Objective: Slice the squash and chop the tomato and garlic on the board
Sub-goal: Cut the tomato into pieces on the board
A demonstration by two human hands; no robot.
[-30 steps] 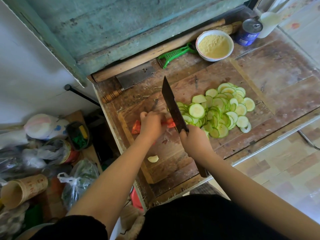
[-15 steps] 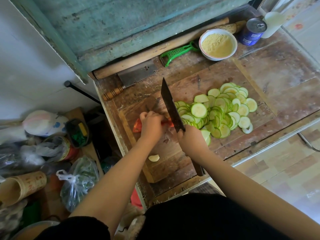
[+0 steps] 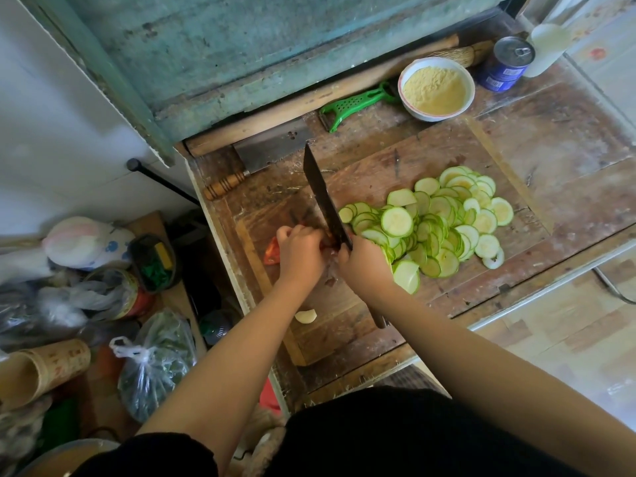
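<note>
1. Chopping now, head view: right hand (image 3: 361, 270) grips the dark long-bladed knife (image 3: 325, 201); left hand (image 3: 299, 251) pinches the red tomato (image 3: 272, 253) at the worn wooden board's (image 3: 344, 304) left edge.
2. Pale green squash rounds (image 3: 437, 225) look finished, piled mid-board; the white garlic clove (image 3: 306, 316) near the front edge is still whole.

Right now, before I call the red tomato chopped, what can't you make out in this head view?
- Red tomato: mostly under the left hand; how far it is cut is hidden.
- Dark-bladed knife: its edge at the tomato is behind both hands; the handle is covered by the right hand and forearm.
- Pale garlic clove: too small to tell whether it is peeled.
- Pile of green squash slices: lower layers are covered by upper slices.
</note>
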